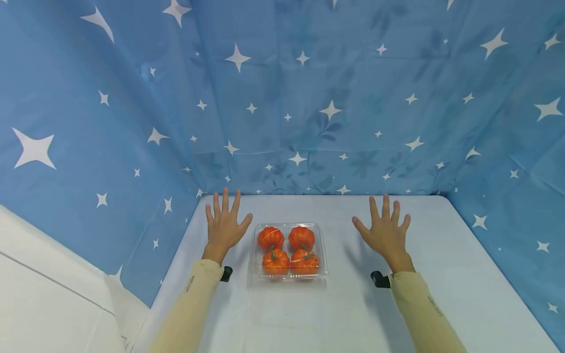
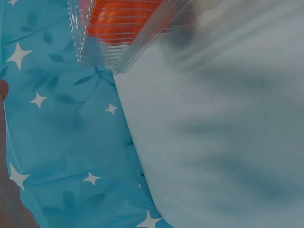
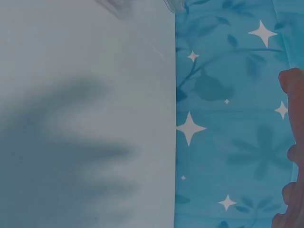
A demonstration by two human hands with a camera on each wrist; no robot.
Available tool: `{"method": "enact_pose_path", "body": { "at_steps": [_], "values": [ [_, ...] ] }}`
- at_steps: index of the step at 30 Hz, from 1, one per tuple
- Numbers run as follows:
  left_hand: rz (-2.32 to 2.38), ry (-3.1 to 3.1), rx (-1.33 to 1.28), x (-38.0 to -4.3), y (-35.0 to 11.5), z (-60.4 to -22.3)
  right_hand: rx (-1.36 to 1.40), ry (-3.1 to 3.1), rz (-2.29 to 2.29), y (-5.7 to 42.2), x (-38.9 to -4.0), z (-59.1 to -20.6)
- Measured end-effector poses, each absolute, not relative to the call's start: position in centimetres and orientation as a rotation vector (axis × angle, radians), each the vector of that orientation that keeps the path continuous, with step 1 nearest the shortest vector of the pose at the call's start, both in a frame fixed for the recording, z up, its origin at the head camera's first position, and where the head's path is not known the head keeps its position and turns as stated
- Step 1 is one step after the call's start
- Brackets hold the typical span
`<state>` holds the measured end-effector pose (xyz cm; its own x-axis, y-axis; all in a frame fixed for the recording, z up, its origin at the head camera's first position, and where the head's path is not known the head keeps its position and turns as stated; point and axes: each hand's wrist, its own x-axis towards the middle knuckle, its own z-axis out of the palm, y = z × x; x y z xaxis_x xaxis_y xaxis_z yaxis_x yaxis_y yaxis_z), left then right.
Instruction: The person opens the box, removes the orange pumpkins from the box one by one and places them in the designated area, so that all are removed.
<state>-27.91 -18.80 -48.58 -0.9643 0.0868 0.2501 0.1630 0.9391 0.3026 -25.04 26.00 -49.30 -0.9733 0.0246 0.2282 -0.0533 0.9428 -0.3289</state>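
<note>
A clear plastic clamshell box (image 1: 324, 255) sits on the white table between the two hands. Inside it are several small orange pumpkins (image 1: 270, 238) with green stems, arranged in two rows. My left hand (image 1: 223, 229) is to the left of the box, fingers spread and touching nothing. To the right of the box, farther off, my right hand (image 1: 385, 235) is likewise spread and holds nothing. One corner of the box (image 2: 118, 59), with orange showing through its ribbed wall, appears at the top of the left wrist view.
The white table (image 1: 287, 318) runs back to a blue curtain (image 1: 282, 162) with white stars, which also rises along both sides. Each sleeve has a small black device (image 1: 380, 279) at the wrist. A white panel (image 1: 48, 294) stands at the lower left.
</note>
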Motion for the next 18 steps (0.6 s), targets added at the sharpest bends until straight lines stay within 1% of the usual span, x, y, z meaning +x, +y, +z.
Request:
{"method": "enact_pose_path", "body": {
  "at_steps": [7,13,18],
  "values": [
    [-0.604,-2.816,-0.227,-26.6,-18.6,-49.0,0.051,-2.859,0.631,25.2,-24.0,-50.2],
    [-0.875,-2.772,-0.220,-23.9,-18.6,-50.1,0.132,-2.823,0.881,24.6,-22.5,-50.7],
    [-1.116,-2.735,-0.220,-21.1,-18.5,-51.8,0.189,-2.792,1.009,24.0,-21.0,-51.3]
  ]
}}
